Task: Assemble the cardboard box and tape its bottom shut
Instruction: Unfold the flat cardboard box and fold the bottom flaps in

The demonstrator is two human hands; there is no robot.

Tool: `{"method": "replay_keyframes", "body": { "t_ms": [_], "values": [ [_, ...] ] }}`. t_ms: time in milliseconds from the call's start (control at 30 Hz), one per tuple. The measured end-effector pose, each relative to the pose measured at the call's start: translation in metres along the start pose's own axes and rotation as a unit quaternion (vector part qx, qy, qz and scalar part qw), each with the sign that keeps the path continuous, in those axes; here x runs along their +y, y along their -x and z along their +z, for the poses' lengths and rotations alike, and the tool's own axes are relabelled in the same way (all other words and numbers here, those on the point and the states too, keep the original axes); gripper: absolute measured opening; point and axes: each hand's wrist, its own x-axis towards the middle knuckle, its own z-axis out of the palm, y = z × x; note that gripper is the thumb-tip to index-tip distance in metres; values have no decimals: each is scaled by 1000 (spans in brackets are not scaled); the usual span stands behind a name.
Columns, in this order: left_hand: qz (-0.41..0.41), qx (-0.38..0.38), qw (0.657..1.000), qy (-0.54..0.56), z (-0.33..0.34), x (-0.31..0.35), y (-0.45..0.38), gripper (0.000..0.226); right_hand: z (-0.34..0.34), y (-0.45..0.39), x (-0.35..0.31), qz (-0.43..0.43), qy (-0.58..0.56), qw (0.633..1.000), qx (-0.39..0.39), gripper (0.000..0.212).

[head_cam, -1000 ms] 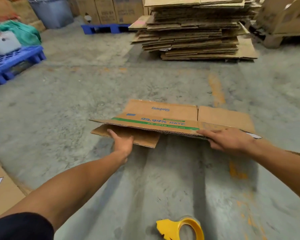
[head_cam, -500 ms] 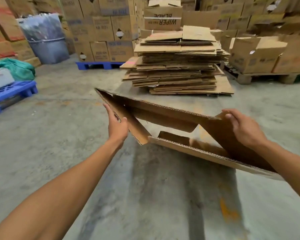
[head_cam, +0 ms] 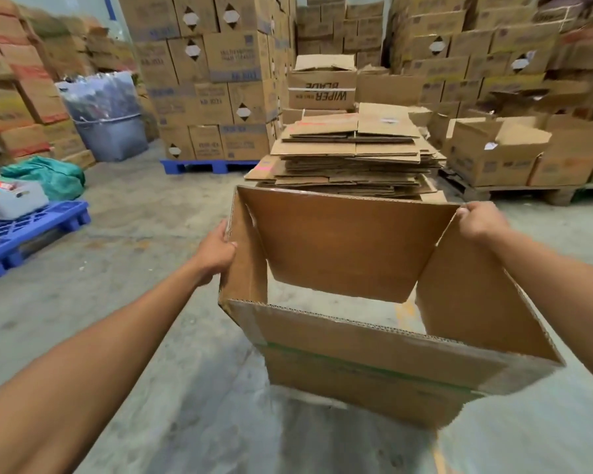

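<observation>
A brown cardboard box (head_cam: 343, 241) is held up in front of me, spread into a rectangular tube. I look down through it to the concrete floor. Its near wall carries a green stripe. My left hand (head_cam: 216, 249) grips the left wall near its far top corner. My right hand (head_cam: 480, 220) pinches the far right top corner. Inside, flaps hang down from the far wall and the right wall. The tape dispenser is out of view.
A stack of flattened cartons (head_cam: 353, 155) lies on the floor just beyond the box. Walls of stacked boxes (head_cam: 213, 70) stand behind it. A blue pallet (head_cam: 24, 230) sits at the left, a grey bin (head_cam: 110, 128) further back, open boxes on a pallet (head_cam: 500, 155) at the right.
The flat carton was lifted off the floor and pulled apart into a rectangular tube. Both hands rose with it and my view tilted up, losing the yellow tape dispenser.
</observation>
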Motion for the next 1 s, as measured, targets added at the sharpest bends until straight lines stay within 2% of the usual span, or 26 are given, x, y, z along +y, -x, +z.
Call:
{"method": "replay_keyframes", "body": {
  "t_ms": [167, 233, 300, 400, 467, 567, 633, 700, 767, 867, 933, 1000],
  "values": [
    [-3, -33, 996, -84, -14, 25, 6, 47, 1, 2, -11, 43, 70, 996, -34, 37],
    [-7, -51, 993, -109, -12, 8, 2, 52, 14, 7, 2, 54, 110, 991, -59, 36],
    [-16, -68, 985, -157, -4, -16, 0, 67, 31, 11, 20, 81, 137, 983, -89, 33],
    [-12, -58, 966, -250, 8, -46, 0, 76, 48, 21, 35, 87, 137, 982, -100, 24],
    [-8, -58, 955, -290, 13, -56, -1, 74, 51, 26, 37, 75, 117, 984, -110, 29],
    [-1, -48, 952, -304, 13, -60, -5, 73, 43, 34, 38, 30, 93, 980, -171, 61],
    [-1, -45, 949, -311, 15, -61, -8, 78, 36, 44, 41, -8, 112, 971, -209, 70],
    [10, -54, 946, -319, 18, -61, -9, 79, 32, 57, 48, -35, 123, 970, -205, 71],
    [19, -61, 945, -321, 21, -61, -9, 80, 28, 70, 59, -60, 100, 979, -168, 68],
    [28, -61, 941, -331, 24, -61, -9, 80, 24, 80, 70, -87, 68, 985, -132, 47],
    [30, -60, 940, -334, 26, -58, -7, 78, 24, 79, 70, -83, 96, 979, -160, 38],
    [30, -60, 942, -329, 26, -55, -4, 77, 27, 73, 67, -66, 130, 970, -195, 52]
  ]
}}
